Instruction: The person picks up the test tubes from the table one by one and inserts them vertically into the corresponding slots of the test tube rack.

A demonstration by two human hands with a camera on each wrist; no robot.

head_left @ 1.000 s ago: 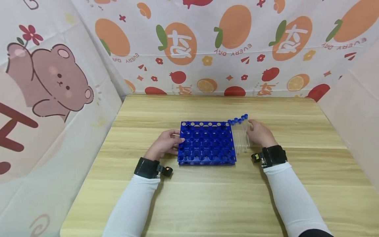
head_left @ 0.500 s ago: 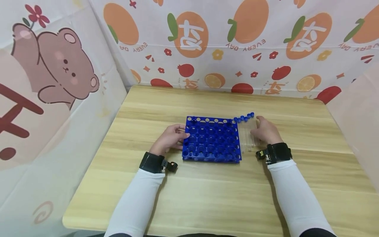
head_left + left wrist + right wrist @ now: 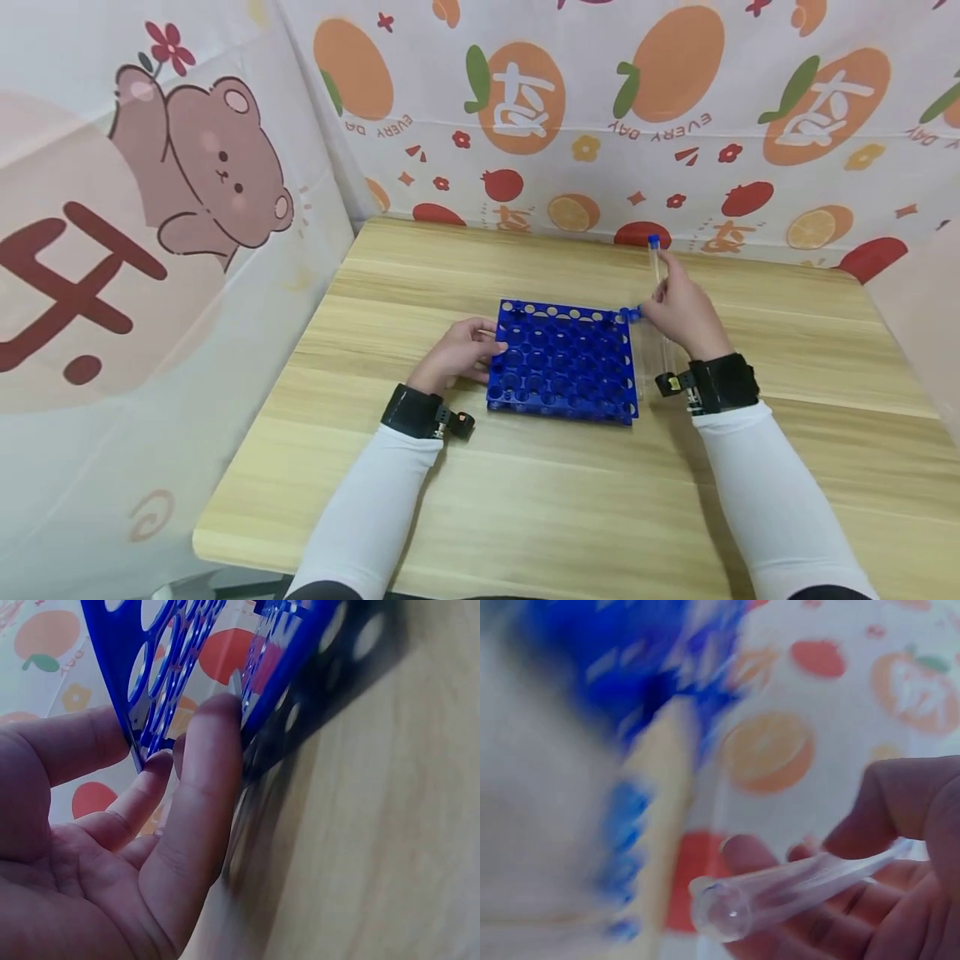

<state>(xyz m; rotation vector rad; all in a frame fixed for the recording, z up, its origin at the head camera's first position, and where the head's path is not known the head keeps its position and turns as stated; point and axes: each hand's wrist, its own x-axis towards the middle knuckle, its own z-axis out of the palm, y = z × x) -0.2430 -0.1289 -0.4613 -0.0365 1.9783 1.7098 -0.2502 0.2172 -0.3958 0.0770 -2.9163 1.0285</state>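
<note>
My left hand [image 3: 459, 352] grips the left side of a blue test tube rack [image 3: 561, 364], a tiered plastic frame full of round holes. In the left wrist view the thumb and fingers lie at the ends of its tiers [image 3: 112, 664]. My right hand [image 3: 690, 312], above the table at the rack's right, pinches a clear test tube [image 3: 655, 262] with a blue cap at its upper end. The right wrist view has the tube's clear lower end [image 3: 724, 911] pointing out from between thumb and fingers. Under that hand lie more capped test tubes [image 3: 649, 360], partly hidden.
The wooden table [image 3: 540, 492] carries the rack near its middle. Blue caps [image 3: 622, 862] of the lying tubes show blurred in the right wrist view. A printed cloth [image 3: 570, 108] hangs at the table's back edge, and another patterned cloth [image 3: 187, 350] stands along the left.
My right hand has taken hold of one test tube from the row and raised it, cap up. The left hand stays at the rack. The head view has shifted somewhat.
</note>
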